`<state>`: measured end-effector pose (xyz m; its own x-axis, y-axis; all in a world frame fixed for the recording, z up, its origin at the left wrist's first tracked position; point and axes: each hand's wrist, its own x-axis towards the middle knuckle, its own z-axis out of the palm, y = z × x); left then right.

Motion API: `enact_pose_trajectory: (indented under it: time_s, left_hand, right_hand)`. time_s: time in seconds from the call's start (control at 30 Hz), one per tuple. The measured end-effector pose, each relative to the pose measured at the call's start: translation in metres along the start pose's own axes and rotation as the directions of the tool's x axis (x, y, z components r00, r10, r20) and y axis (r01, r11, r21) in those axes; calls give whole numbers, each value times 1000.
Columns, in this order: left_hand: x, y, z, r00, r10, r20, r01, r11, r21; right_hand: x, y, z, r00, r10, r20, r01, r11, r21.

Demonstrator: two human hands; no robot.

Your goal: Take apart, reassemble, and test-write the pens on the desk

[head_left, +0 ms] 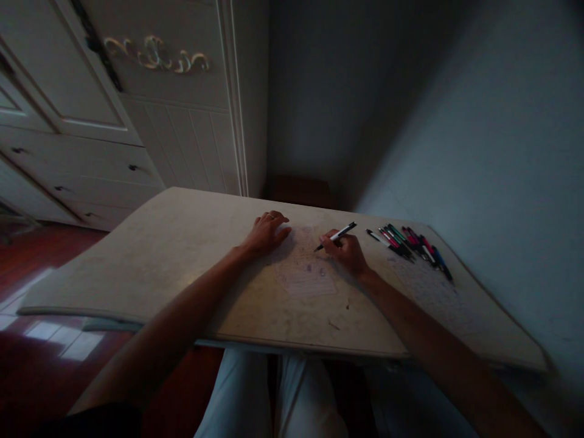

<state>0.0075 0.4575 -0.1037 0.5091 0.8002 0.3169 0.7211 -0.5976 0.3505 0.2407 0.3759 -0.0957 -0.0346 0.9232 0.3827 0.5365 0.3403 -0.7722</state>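
Note:
A white pen [343, 232] with dark ends is gripped in my right hand [349, 252], its tip pointing down and left over a sheet of paper [308, 283]. Marks and lines of writing, too faint to read, cover the sheet. My left hand [268, 232] lies at the sheet's upper left edge, fingers stretched out, with a ring on one finger. Whether the pen tip touches the paper I cannot tell. To the right of my right hand lies a bunch of several pens [413, 243] in white, black, green, pink and blue.
The pale tabletop [182, 243] bears a second written sheet [424, 286] under the pens. A bluish wall [502, 152] borders the table's right side. Behind it on the left stands a white cabinet [191, 134] with drawers. Below is a reddish floor [31, 365].

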Motion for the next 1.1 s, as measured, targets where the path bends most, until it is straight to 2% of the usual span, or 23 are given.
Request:
enact_pose_trajectory:
  time_s: [0.1, 0.23, 0.63, 0.9, 1.1]
  left_hand:
    - [0, -7, 0, 991, 93, 92, -92, 996, -10]
    - [1, -10, 4, 988, 129, 90, -129, 992, -2]
    - [2, -11, 8, 992, 121, 39, -122, 992, 31]
    - [2, -11, 9, 994, 100, 53, -103, 994, 48]
    - [2, -13, 11, 994, 96, 57, -98, 994, 42]
  right_hand:
    - [-2, 0, -4, 995, -4, 99, 2, 1000, 18]
    - [-4, -1, -5, 977, -21, 212, 1, 996, 95]
    - [-12, -8, 9, 948, -198, 248, 168, 976, 137]
    - [-12, -5, 10, 949, -170, 265, 124, 976, 180]
    - [-14, -7, 14, 933, -199, 301, 134, 966, 222]
